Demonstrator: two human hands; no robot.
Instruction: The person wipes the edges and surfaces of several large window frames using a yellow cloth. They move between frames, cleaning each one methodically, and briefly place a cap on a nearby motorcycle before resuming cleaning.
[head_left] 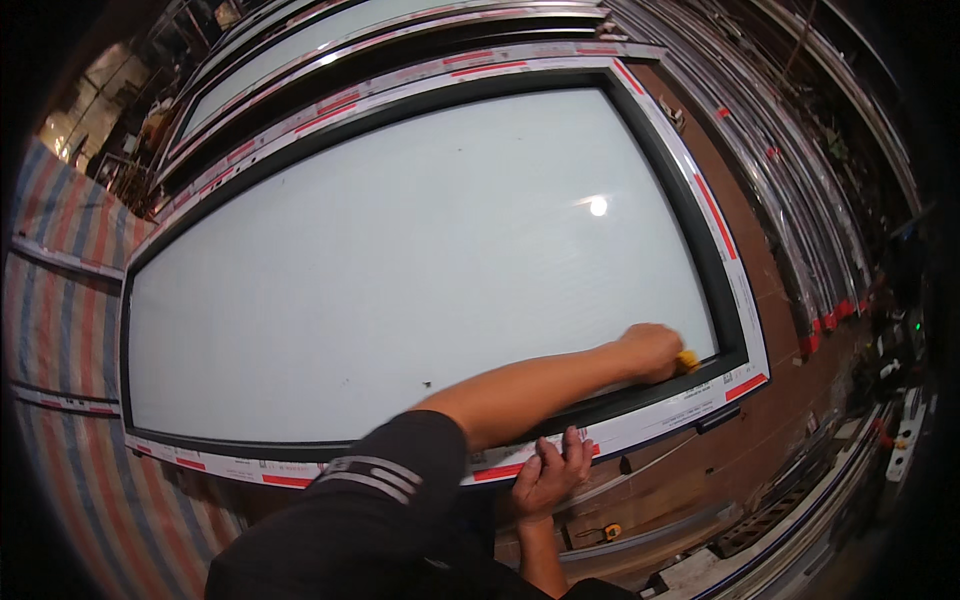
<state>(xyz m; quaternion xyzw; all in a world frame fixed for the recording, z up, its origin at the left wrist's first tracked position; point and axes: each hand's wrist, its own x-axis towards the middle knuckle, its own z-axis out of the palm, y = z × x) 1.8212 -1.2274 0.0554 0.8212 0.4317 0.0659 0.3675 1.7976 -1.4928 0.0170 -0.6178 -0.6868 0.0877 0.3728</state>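
A large framed panel [430,250] with a pale, glossy face lies flat before me. Its dark inner frame [697,255] has an outer border covered in white and red protective film [712,205]. Reaching across the near side, my left hand [652,352] is closed at the near right corner. From its fist sticks out a small yellow tool [687,361], which meets the dark inner edge; its exact kind is hidden by the fingers. My right hand [555,472] lies with fingers apart against the near outer edge of the frame and holds nothing.
More framed panels [300,70] lie beyond this one. Long metal profiles [770,170] are stacked on the right, with others [800,510] at the near right. A yellow and black tape measure [612,532] lies below the frame. Striped sheeting [70,330] covers the left side.
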